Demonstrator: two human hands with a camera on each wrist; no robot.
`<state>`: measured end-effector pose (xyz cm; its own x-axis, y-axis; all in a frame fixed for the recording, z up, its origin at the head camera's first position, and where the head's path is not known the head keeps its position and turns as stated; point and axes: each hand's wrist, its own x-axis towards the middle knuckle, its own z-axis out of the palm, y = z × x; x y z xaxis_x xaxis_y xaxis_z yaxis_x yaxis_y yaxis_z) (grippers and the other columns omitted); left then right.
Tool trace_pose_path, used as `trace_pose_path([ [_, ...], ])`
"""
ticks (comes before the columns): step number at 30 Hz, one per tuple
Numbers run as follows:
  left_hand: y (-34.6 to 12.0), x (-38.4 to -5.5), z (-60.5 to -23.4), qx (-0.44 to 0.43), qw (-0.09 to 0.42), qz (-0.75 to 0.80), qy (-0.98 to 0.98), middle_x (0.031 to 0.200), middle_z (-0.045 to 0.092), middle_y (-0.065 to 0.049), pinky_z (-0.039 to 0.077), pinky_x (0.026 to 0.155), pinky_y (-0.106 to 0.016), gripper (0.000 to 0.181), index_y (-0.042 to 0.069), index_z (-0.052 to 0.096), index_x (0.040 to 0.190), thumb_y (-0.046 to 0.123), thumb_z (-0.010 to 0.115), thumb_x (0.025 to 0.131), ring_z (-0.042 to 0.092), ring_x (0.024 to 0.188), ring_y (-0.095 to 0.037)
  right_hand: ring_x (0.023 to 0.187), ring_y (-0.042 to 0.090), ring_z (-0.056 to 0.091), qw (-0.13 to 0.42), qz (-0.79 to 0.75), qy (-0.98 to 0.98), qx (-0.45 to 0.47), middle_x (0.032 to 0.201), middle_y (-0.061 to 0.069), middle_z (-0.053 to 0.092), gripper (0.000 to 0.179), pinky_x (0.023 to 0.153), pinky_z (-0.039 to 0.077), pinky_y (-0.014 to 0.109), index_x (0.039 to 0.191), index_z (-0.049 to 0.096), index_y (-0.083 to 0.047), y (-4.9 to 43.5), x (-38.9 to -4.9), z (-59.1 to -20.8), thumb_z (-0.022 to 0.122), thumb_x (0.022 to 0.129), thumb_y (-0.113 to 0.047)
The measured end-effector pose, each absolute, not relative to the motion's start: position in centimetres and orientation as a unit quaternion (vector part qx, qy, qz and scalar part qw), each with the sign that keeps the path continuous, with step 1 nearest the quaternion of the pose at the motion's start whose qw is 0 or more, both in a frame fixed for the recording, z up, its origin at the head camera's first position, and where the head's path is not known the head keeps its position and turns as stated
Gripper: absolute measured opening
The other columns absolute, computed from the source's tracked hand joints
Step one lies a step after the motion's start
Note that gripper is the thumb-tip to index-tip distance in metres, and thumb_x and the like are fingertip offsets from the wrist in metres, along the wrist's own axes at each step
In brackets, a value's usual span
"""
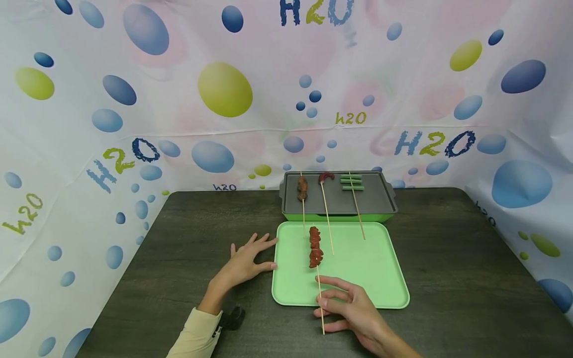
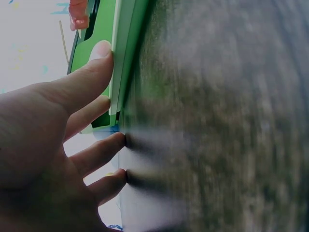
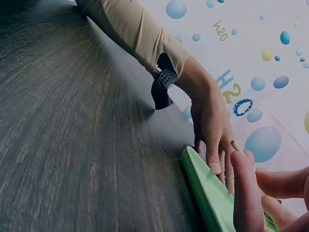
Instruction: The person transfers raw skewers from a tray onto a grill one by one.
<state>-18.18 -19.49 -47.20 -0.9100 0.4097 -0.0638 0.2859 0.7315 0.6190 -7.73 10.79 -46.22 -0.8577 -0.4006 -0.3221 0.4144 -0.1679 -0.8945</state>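
Note:
My right hand [image 1: 353,311] pinches the bare stick of a red meat skewer [image 1: 315,248] between thumb and fingers, over the front of a light green tray [image 1: 367,273]. The meat end points away, toward the grill. At the tray's left edge my left hand [image 1: 243,261] has its fingers spread, with thumb and forefinger at the rim. In the left wrist view, the left thumb [image 2: 101,50] lies against the rim while other fingertips reach the table. From the right wrist view, the right fingers [image 3: 246,193] hide most of the stick.
Behind the tray stands a grey-topped green grill [image 1: 380,199]. On it lie a browned meat skewer [image 1: 302,189], a skewer with a dark red curled piece [image 1: 326,176] and a skewer of green pieces [image 1: 352,182]. Their sticks extend over the tray. A patterned sheet [image 1: 268,99] hangs behind the dark table [image 1: 447,278].

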Motion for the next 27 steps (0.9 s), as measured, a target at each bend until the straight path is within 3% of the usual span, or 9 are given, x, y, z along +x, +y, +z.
trace_pose_path([
  [19, -19.5, -18.5, -47.4, 0.188, 0.096, 0.308, 0.928, 0.164, 0.035, -0.013, -0.004, 0.105, -0.085, 0.071, 0.022, 0.049, 0.156, 0.04, 0.076, 0.093, 0.017, 0.154, -0.041, 0.097, 0.032, 0.073, 0.228, -0.74, 0.631, -0.046, 0.114, 0.017, 0.066, 0.064, 0.071, 0.062, 0.048, 0.154, 0.045, -0.001, 12.6, -7.4, -44.5, 0.072, 0.097, -0.009],
  [27, -19.5, -18.4, -47.4, 0.19, 0.095, 0.31, 0.927, 0.164, 0.035, -0.013, -0.004, 0.104, -0.086, 0.07, 0.021, 0.049, 0.156, 0.039, 0.076, 0.093, 0.017, 0.154, -0.041, 0.095, 0.029, 0.074, 0.208, -0.732, 0.646, -0.052, 0.114, 0.017, 0.065, 0.058, 0.072, 0.062, 0.05, 0.152, 0.052, -0.007, 13.9, -7.8, -43.4, 0.071, 0.098, -0.011],
])
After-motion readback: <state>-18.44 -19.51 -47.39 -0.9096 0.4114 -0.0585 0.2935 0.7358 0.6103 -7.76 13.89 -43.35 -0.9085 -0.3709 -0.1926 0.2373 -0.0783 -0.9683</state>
